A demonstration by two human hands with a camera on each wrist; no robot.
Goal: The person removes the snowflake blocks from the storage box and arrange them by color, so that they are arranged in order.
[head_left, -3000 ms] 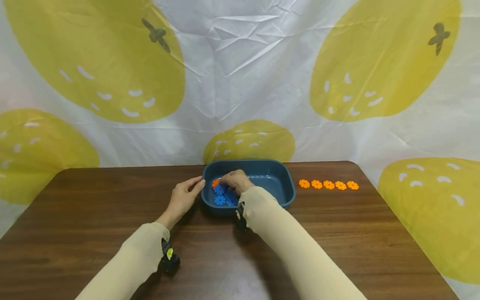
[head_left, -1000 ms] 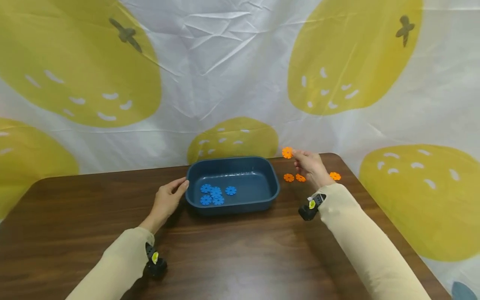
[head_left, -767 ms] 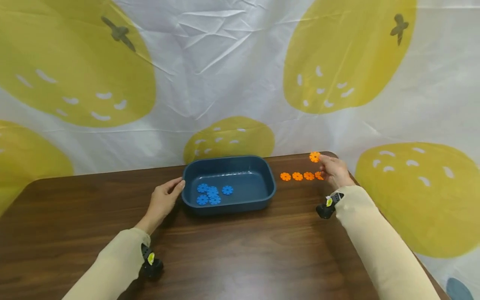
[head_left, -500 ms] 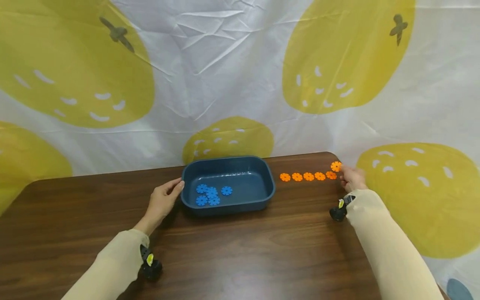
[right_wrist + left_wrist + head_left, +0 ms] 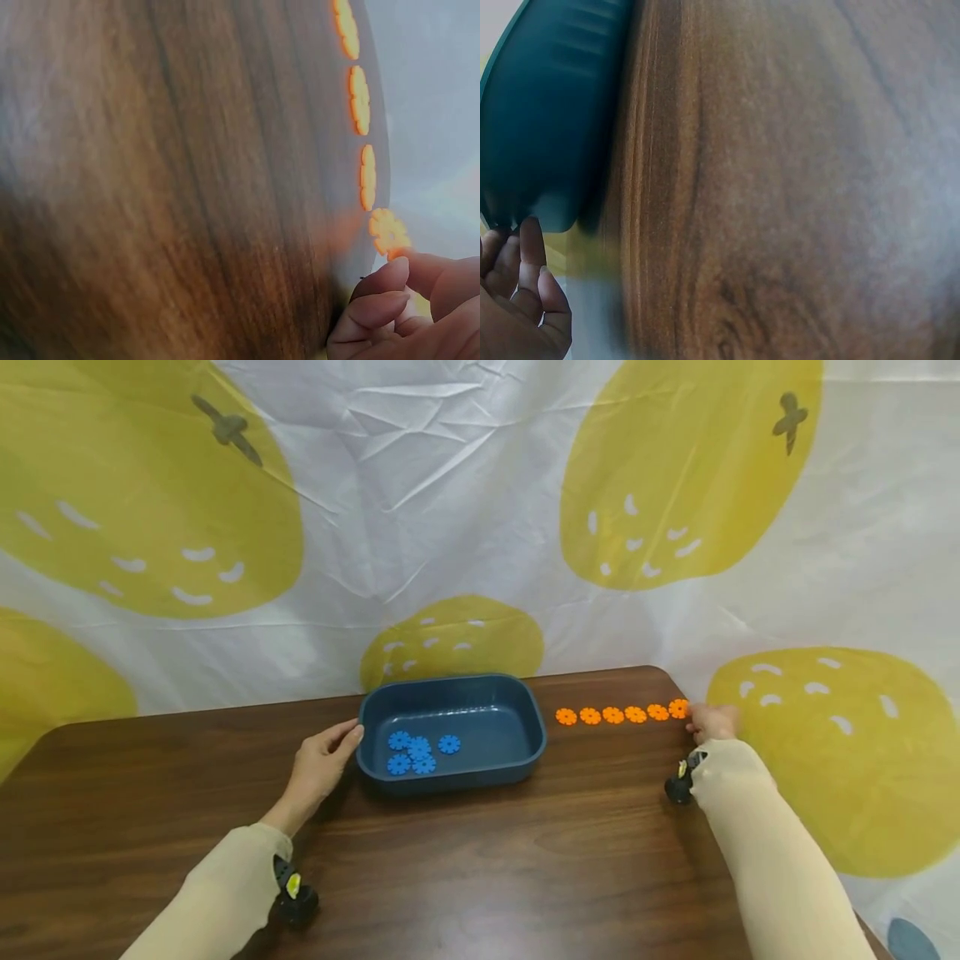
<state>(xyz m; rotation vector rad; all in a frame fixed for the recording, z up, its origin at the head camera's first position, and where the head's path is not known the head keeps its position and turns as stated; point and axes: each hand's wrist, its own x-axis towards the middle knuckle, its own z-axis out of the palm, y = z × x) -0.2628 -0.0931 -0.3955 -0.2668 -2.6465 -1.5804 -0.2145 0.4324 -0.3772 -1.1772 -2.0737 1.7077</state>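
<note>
My right hand [image 5: 711, 722] pinches an orange flower-shaped plastic disc [image 5: 678, 708] by its edge, at the right end of a row. In the right wrist view the disc [image 5: 388, 231] is tilted between thumb and forefinger. Several more orange discs [image 5: 613, 715] lie flat in line to its left. My left hand [image 5: 315, 768] holds the left end of a dark blue plastic basin [image 5: 527, 758] at its rim. Inside the basin, on its left side, lie several blue discs [image 5: 419, 748] of the same shape, some overlapping. The left wrist view shows the fingers [image 5: 531, 251] against the basin's end.
The brown wooden table [image 5: 480, 860] has its right edge close beside my right hand. A white cloth with yellow fruit prints [image 5: 450, 527] hangs behind the table's back edge.
My right hand has brought an orange disc out of the basin, over the row, and down to its right end. The left hand stays at the basin. The head view has shifted.
</note>
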